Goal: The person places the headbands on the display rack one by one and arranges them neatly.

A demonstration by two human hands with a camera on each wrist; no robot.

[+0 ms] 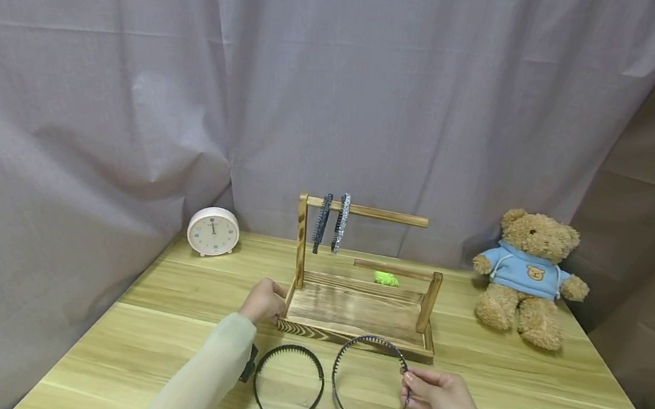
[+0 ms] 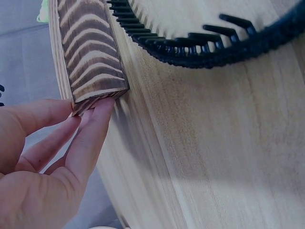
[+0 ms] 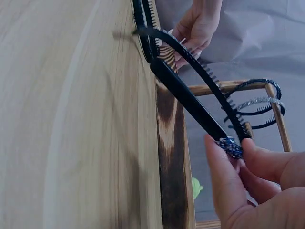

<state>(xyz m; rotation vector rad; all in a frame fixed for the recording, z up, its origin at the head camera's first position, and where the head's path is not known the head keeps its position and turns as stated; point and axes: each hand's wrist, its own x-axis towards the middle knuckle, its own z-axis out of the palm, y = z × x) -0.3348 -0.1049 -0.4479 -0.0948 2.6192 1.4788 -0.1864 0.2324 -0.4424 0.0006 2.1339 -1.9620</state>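
My left hand (image 1: 263, 302) grips the left end of a wooden headband rack (image 1: 309, 331), with thumb and fingers at the tray's corner in the left wrist view. My right hand (image 1: 445, 399) pinches one side of a dark headband with inner teeth and sparkly blue stones (image 3: 229, 146), held up in front of the rack. Between my arms a black toothed headband (image 1: 294, 348) lies on the table. From the rack's upper bar hang a dark glittery headband (image 1: 321, 221) and a silver glittery one (image 1: 343, 215).
A round white clock (image 1: 213, 232) stands at the back left of the wooden table (image 1: 156, 348). At the back right sits a teddy bear (image 1: 534, 272) in a blue hoodie. Something bright green (image 1: 386, 278) shows behind the rack's lower bar. Grey curtain (image 1: 345, 81) hangs behind.
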